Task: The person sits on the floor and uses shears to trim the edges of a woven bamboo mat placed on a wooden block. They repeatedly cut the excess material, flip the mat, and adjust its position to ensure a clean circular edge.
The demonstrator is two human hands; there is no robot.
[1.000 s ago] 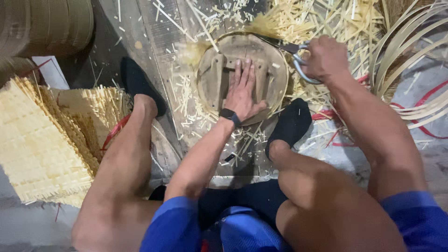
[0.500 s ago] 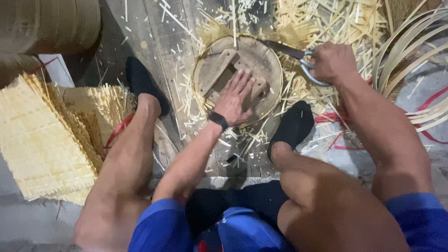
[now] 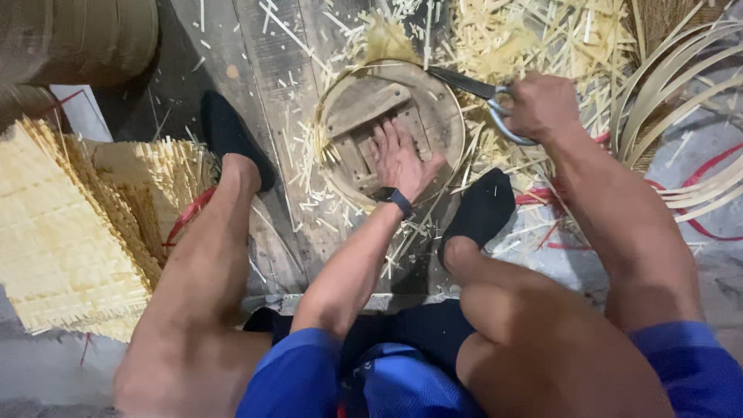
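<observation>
A round wooden form (image 3: 364,104) with crossed slats lies on the plank floor between my feet, a woven bamboo edge around its rim. My left hand (image 3: 401,159) presses flat on its lower right part, fingers spread; a dark band is on that wrist. My right hand (image 3: 542,104) grips large metal scissors (image 3: 472,87) by the handles, and the blades point left to the form's upper right rim.
Woven bamboo mats (image 3: 58,232) are stacked at the left. Cut bamboo slivers (image 3: 511,39) litter the floor beyond the form. Curved bamboo strips (image 3: 673,85) and red cord (image 3: 712,224) lie at the right. My black-socked feet (image 3: 480,209) flank the form.
The round form has turned under my left hand, its slats now angled differently. My right hand with the scissors has moved in so that the blades reach the rim.
</observation>
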